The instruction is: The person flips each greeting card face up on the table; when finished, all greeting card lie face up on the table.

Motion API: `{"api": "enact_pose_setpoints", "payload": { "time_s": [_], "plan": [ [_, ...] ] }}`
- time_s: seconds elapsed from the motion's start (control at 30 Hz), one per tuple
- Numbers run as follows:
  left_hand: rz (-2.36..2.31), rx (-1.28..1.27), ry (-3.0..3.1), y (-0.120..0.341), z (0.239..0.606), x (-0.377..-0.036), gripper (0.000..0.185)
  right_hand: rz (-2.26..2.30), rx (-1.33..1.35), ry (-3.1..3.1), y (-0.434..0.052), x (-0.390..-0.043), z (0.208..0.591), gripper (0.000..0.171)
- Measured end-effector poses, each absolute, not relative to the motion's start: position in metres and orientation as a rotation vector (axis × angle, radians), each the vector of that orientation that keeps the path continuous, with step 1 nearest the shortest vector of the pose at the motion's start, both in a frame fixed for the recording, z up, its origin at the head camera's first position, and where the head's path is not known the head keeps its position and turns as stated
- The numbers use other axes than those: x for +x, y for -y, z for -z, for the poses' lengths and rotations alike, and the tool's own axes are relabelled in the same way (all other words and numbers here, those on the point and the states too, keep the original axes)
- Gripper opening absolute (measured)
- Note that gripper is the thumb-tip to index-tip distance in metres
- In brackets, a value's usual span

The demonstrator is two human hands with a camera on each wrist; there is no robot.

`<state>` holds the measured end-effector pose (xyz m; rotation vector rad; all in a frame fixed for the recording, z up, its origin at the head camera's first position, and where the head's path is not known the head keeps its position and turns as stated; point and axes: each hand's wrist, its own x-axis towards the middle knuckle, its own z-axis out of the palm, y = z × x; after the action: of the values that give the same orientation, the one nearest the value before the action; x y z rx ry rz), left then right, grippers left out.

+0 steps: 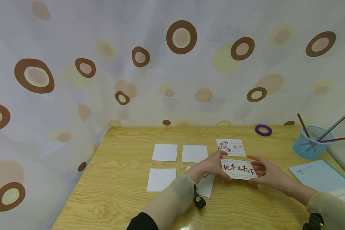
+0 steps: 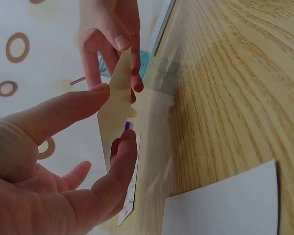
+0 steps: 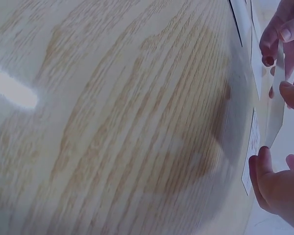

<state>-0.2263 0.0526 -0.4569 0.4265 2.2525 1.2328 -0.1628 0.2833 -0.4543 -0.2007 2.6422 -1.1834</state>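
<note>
A white card with red and black brush lettering [image 1: 238,169] is held just above the wooden table [image 1: 123,198] between both hands. My left hand [image 1: 222,165] pinches its left end between thumb and fingers. My right hand [image 1: 254,169] grips the right end the same way. In the left wrist view the card [image 2: 113,110] shows edge-on, with my left hand [image 2: 115,115] pinching it and the right hand's fingers [image 2: 118,41] above. The right wrist view shows the card [image 3: 276,110] edge-on with fingers at both ends. A second card printed with pink flowers [image 1: 231,147] lies flat just behind.
Three blank white cards [image 1: 164,152] [image 1: 194,153] [image 1: 161,179] lie left of the hands; another [image 1: 206,188] sits partly under my left forearm. At the back lies a purple tape ring [image 1: 263,130]. A blue cup of pencils [image 1: 311,147] and a light blue booklet [image 1: 322,175] stand right. Spotted curtains enclose the table.
</note>
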Motion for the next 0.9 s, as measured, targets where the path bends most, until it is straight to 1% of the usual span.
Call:
{"api": "enact_pose_setpoints", "payload": {
  "time_s": [0.17,0.3,0.4,0.63,0.9],
  "plan": [
    [-1.244,0.408,-2.226,-0.0529,0.4547,-0.2263,0.086,1.198,-0.188,-2.63,-0.2838,-0.1638,0.4533,0.107],
    [-1.235,0.377,-2.204,-0.0519,0.452,-0.2258,0.081,1.187,-0.184,-2.639,-0.2848,-0.1646,0.4538,0.11],
    [-1.253,0.346,-2.17,-0.0511,0.4501,-0.2254,0.077,1.149,-0.173,-2.656,-0.2859,-0.1657,0.4539,0.11],
    [-1.427,0.238,-1.946,-0.0497,0.4482,-0.2258,0.074,1.054,-0.134,-2.692,-0.2886,-0.168,0.4558,0.106],
    [-1.46,0.196,-1.928,-0.0481,0.4497,-0.2267,0.067,1.033,-0.113,-2.65,-0.2898,-0.1708,0.4618,0.1]
  ]
}}
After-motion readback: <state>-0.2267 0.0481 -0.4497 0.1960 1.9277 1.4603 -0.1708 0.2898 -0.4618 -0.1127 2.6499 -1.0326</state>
